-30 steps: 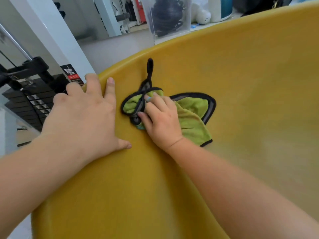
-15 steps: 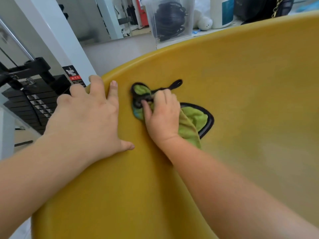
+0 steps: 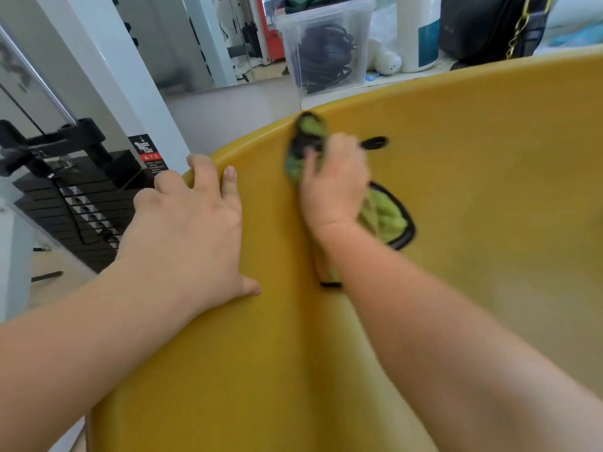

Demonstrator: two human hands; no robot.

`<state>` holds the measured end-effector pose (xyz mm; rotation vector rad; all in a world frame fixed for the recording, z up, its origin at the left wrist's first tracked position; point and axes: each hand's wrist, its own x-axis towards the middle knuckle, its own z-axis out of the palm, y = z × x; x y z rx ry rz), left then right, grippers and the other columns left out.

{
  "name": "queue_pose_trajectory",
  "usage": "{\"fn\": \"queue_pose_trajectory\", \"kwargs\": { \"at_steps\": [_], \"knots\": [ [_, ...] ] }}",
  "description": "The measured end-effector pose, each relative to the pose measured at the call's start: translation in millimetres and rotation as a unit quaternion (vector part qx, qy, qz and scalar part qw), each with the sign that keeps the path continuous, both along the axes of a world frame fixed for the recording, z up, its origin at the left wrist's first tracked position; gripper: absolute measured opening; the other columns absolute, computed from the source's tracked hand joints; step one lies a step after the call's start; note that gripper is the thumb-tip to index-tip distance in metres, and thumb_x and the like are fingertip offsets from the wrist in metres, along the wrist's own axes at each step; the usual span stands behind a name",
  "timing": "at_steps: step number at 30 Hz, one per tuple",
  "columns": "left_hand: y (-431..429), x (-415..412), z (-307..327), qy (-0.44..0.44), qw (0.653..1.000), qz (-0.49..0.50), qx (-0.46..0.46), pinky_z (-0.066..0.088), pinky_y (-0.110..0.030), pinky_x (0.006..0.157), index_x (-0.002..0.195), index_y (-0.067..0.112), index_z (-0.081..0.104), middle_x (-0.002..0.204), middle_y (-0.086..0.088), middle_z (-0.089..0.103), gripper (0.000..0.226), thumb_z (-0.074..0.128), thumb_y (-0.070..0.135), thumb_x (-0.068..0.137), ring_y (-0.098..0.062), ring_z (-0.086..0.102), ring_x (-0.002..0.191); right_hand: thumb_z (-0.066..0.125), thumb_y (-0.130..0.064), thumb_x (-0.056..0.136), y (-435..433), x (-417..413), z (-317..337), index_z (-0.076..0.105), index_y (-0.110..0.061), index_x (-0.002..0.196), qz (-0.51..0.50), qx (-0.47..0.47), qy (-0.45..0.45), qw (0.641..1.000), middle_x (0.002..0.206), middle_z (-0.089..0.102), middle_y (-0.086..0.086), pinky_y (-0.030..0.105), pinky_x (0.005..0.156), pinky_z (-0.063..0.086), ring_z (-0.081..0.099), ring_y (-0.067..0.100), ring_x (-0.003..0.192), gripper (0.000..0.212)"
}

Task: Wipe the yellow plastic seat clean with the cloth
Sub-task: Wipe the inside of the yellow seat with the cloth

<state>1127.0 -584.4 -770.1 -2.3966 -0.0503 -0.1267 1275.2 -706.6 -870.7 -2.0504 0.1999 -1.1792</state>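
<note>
I am resting my left hand [image 3: 189, 223], fingers spread flat, on the seat [image 3: 489, 190] rim; my right hand [image 3: 332, 187] is gripping the bunched cloth [image 3: 385, 216] against the seat.

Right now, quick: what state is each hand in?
Left hand: open, flat on the edge of the yellow seat.
Right hand: grips the green cloth against the seat.

No words legible anywhere. On the white post [image 3: 130, 93] beside the weight stack [image 3: 81, 207], a black warning sticker [image 3: 148, 151]: small white arrow and hand pictogram on top, red band below, then fine white print too small to read. Down the stack's plates, pale tags, blurred past reading. On the white bottle [image 3: 411, 31] at the back, a teal label [image 3: 429, 40], lettering indiscernible.
</note>
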Motion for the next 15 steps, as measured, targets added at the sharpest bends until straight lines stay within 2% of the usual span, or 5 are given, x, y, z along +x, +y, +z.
{"fn": "queue_pose_trajectory", "kwargs": {
  "at_steps": [2,4,7,11,15],
  "knots": [
    [3,-1,-1,-0.003,1.0,0.0,0.003,0.035,-0.038,0.066,0.156,0.012,0.002,0.138,-0.022,0.021,0.151,0.045,0.101,0.042,-0.033,0.046,0.094,0.053,-0.034,0.093,42,-24,-13,0.052,-0.008,0.084,0.087,-0.064,-0.058,0.992,0.083,0.054,0.013,0.041,0.062,0.038,0.052,0.033,0.074,0.028],
    [4,-1,-1,-0.006,1.0,-0.003,0.005,0.034,-0.038,0.067,0.156,0.012,0.002,0.14,-0.023,0.02,0.15,0.044,0.101,0.043,-0.034,0.047,0.096,0.056,-0.033,0.093,31,-32,-33,0.049,-0.01,0.082,0.143,-0.157,-0.095,0.973,0.08,0.052,0.012,0.041,0.06,0.038,0.05,0.032,0.071,0.026],
    [3,0,-2,-0.015,1.0,-0.007,0.005,0.033,-0.038,0.067,0.156,0.013,0.002,0.143,-0.023,0.018,0.147,0.039,0.103,0.045,-0.036,0.047,0.098,0.055,-0.039,0.094,-51,-27,-78,0.047,-0.014,0.087,0.119,-0.328,-0.039,0.936,0.083,0.052,0.013,0.044,0.062,0.042,0.054,0.035,0.075,0.027],
    [-1,2,-3,-0.029,1.0,-0.003,0.006,0.033,-0.036,0.065,0.156,0.015,0.003,0.14,-0.021,0.019,0.145,0.035,0.103,0.046,-0.035,0.047,0.096,0.052,-0.049,0.095,-154,-47,-125,0.059,-0.01,0.117,0.001,-0.231,0.136,0.963,0.097,0.06,0.012,0.044,0.075,0.045,0.058,0.037,0.09,0.045],
    [-5,-1,-3,-0.036,0.999,0.009,0.009,0.033,-0.036,0.063,0.156,0.015,0.004,0.137,-0.02,0.02,0.144,0.035,0.102,0.046,-0.035,0.047,0.094,0.048,-0.06,0.09,-152,-55,-116,0.055,-0.013,0.105,-0.023,-0.194,0.211,0.958,0.102,0.052,0.014,0.043,0.076,0.042,0.051,0.037,0.094,0.05]
  ]
}}
